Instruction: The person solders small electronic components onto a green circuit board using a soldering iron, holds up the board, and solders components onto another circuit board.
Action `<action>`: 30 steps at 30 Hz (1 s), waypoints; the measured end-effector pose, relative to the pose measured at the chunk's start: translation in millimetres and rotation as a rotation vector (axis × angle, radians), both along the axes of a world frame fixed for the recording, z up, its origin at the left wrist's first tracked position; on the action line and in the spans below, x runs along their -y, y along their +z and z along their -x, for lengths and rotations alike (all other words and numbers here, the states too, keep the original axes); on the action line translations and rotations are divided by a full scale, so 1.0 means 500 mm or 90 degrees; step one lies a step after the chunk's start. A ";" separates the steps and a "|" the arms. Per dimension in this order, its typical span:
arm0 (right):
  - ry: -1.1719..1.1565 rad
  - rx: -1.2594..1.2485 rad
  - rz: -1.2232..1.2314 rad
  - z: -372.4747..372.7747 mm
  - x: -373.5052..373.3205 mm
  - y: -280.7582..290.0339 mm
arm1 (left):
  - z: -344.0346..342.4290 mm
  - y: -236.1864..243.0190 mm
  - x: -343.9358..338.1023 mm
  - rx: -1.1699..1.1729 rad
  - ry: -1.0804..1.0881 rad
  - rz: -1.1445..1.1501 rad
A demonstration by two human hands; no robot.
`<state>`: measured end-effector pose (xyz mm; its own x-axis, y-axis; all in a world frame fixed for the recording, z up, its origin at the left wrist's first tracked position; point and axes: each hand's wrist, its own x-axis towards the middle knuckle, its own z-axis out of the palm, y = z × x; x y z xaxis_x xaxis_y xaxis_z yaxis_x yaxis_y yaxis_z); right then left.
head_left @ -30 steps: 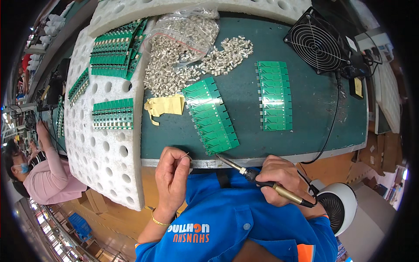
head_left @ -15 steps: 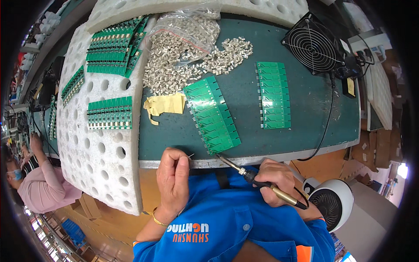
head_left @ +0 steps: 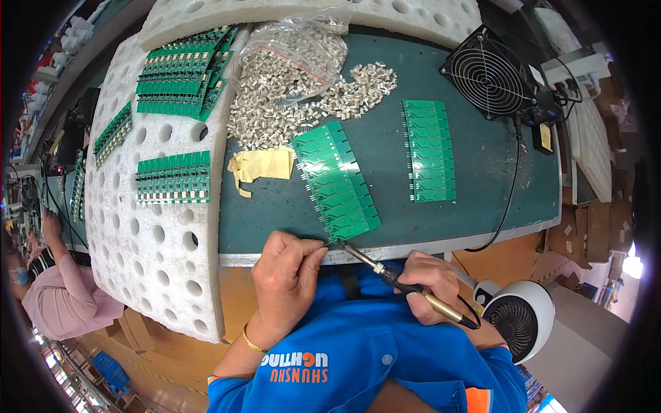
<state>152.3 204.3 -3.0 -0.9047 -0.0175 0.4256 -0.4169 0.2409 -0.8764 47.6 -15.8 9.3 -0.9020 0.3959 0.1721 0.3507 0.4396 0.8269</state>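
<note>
Across the bench, in the head view, a circuit board is lying aslant. My left grip is pinching thin wire, my right grip is wrapping round a soldering iron; I'm probably soldering the near corner, next needing a steady tip.

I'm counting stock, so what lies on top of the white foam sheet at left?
The foam sheet bears an overlapping pile of green boards, a single board and a slanted board. Whatever the pile covers cannot be seen, so its count is uncertain.
</note>
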 end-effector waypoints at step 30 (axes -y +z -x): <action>0.202 0.129 -0.135 0.103 -0.084 0.088 | 0.028 0.008 -0.005 0.087 -0.011 -0.011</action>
